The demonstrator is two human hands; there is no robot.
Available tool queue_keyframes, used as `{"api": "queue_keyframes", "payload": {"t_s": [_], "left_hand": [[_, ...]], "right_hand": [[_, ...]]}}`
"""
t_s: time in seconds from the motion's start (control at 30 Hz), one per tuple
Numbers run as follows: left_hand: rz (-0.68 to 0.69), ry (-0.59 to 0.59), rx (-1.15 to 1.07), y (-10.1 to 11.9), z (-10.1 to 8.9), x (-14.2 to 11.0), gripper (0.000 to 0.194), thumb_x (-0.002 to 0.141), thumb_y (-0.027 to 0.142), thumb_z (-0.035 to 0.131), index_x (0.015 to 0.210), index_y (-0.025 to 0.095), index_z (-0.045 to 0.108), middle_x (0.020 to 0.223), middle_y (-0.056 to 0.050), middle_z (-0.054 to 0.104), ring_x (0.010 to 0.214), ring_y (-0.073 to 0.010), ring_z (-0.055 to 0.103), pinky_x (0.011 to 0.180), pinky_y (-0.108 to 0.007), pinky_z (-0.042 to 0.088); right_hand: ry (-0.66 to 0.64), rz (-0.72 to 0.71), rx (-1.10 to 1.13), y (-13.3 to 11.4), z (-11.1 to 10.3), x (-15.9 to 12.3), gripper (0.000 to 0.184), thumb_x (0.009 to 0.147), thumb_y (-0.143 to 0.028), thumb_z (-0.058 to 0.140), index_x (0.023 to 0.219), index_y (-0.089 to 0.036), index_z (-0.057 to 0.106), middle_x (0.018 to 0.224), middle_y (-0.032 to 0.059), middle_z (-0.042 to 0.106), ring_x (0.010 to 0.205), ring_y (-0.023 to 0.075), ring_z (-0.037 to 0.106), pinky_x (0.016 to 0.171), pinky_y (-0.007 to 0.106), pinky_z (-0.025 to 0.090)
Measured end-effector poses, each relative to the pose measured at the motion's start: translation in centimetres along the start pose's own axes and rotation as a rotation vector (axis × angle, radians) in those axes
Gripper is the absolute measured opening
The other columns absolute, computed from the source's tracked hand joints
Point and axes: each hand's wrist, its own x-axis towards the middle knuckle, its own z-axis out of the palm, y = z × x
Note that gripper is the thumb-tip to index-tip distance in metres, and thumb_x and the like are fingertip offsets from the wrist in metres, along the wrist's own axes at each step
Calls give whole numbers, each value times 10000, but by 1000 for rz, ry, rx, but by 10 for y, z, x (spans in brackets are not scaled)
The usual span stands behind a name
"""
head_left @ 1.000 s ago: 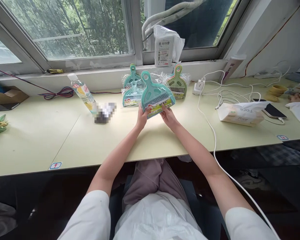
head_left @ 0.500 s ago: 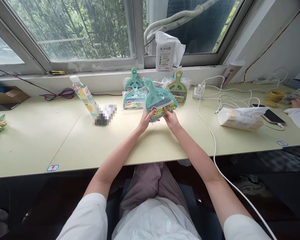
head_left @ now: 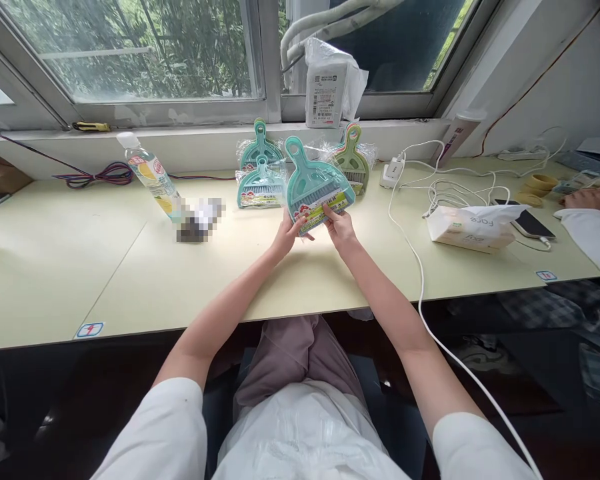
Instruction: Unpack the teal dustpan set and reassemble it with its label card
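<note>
A teal dustpan and brush set, with a yellow-green label, is held tilted above the table between both hands. My left hand grips its lower left corner, and my right hand pinches its lower right edge, thumb on the label. Behind it to the left, a smaller wrapped teal dustpan set stands in front of another teal dustpan set. On the right, a green dustpan set with orange edging at the handle stands against the sill wall, partly hidden by the held set.
A bottle and a blurred-out item are on the left. On the right lie a tissue pack, a phone and a white cable crossing the table edge. Another person's hand rests at far right. A box stands on the sill.
The view has shifted slightly, so the scene sits a little higher and further left. Both hands keep hold of the teal dustpan set, which is raised and turned slightly.
</note>
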Motion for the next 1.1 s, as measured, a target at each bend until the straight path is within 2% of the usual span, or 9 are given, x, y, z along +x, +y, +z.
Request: {"api": "queue_keyframes", "payload": {"t_s": [0.1,0.17,0.2,0.3,0.37,0.43,0.57,0.8,1.1], "left_hand": [[-170,-185,36,-4,10,-7,626,841,502,568,1330,211,308,1073,-141,697,767,-203,700,673,-341,565],[-244,-236,81,-3,12,-9,589,859,531,531,1303,198,335,1024,-150,715,756,-201,699,763,-388,541],[-247,-206,87,-1,10,-8,571,865,542,516,1291,201,349,1068,-159,704,815,-213,700,815,-416,524],[-169,-1,59,5,-1,0,531,863,549,511,1277,240,386,1278,-142,607,1098,-258,629,937,-465,466],[-103,84,40,8,-10,6,533,846,522,551,1289,264,403,1317,-109,576,1206,-273,561,978,-464,446],[-51,116,12,9,-16,9,592,803,477,627,1308,267,401,1297,-98,583,1228,-279,541,989,-455,449],[-51,146,-55,2,-14,9,709,731,402,721,1331,252,374,1257,-96,603,1169,-271,579,952,-437,492],[-155,91,-59,-5,-17,8,458,727,411,706,1091,174,559,1139,-101,663,1060,-249,639,892,-414,526],[-174,67,-25,3,-16,6,477,745,420,690,1119,214,478,1189,-88,630,996,-241,657,781,-428,579]], "right_hand": [[68,-54,36,-6,-3,1,377,690,-186,777,1047,-190,656,1068,45,721,1090,210,653,972,346,555],[85,-81,56,-9,-5,3,391,701,-181,761,1075,-205,648,1074,30,721,1079,192,659,981,333,548],[87,-86,59,-9,-5,4,395,704,-179,756,1082,-208,645,1077,27,720,1078,187,660,983,327,547],[78,-66,39,-6,-4,4,381,709,-183,747,1075,-204,646,1083,33,718,1086,188,656,977,321,551],[66,-36,25,0,-1,3,372,704,-187,749,1062,-196,648,1080,41,718,1086,196,657,972,329,555],[51,-9,21,6,1,0,386,690,-186,761,1058,-188,646,1075,48,719,1079,203,660,971,341,556],[39,10,14,12,3,-2,434,661,-191,792,1068,-183,641,1082,55,719,1074,205,660,967,341,556],[79,21,-5,12,5,-3,424,684,-200,778,1084,-189,638,1114,49,710,1086,185,655,971,317,547],[95,43,9,11,6,-5,335,726,-179,738,1047,-186,645,1102,43,714,1092,184,651,977,313,545]]}}
